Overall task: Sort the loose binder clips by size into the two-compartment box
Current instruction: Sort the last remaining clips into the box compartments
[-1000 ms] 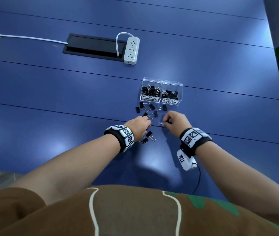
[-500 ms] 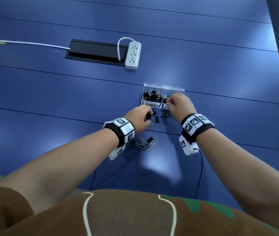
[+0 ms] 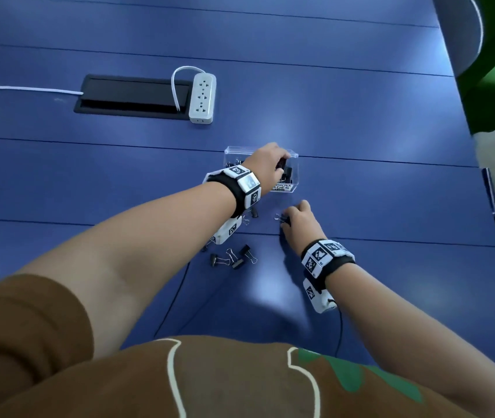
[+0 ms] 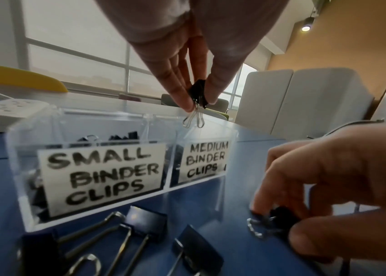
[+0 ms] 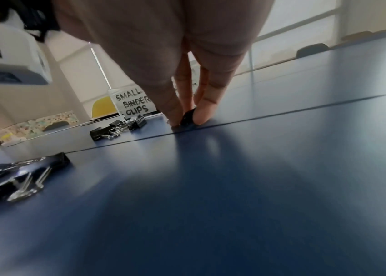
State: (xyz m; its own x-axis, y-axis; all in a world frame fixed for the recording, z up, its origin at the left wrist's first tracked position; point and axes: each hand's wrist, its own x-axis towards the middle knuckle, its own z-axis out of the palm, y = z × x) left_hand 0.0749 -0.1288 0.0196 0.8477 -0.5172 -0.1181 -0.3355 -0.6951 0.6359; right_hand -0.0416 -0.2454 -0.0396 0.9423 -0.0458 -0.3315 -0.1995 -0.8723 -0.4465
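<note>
A clear two-compartment box (image 3: 295, 164) stands mid-table; its labels read SMALL BINDER CLIPS (image 4: 102, 168) and MEDIUM BINDER CLIPS (image 4: 205, 160), and both sides hold black clips. My left hand (image 3: 281, 167) hovers over the medium side and pinches a black binder clip (image 4: 197, 91) by its body, wire handles hanging down. My right hand (image 3: 285, 220) is down on the table in front of the box, with thumb and fingers pinching another black clip (image 5: 188, 115). Loose clips (image 3: 234, 257) lie near me, and more (image 4: 144, 224) lie just in front of the box.
A white power strip (image 3: 202, 98) and a black cable hatch (image 3: 131, 96) lie far left of the box. A grey chair back (image 3: 457, 31) stands at the table's far right corner. The blue table's right edge (image 3: 493, 206) is close.
My left hand rose from the loose clips to above the medium compartment, carrying a clip. My right hand came back from the box to the table and pinched a clip there.
</note>
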